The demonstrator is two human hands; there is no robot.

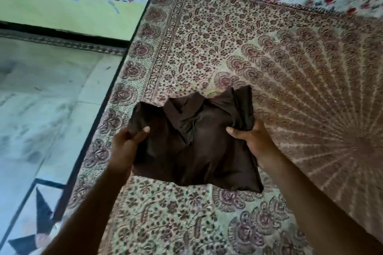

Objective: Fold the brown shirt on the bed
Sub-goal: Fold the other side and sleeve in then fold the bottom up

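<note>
Brown shirt (196,143) already compact rectangle, collar up, over patterned bed (228,47). Left hand (126,143) and right hand (250,141) each clamped on 1 side edge. Fold looks near done; possibly lifted, blur hides contact. Left: set down flat.

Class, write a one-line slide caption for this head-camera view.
Left hand and right hand grip opposite sides of a folded brown shirt above a patterned bedspread.
</note>
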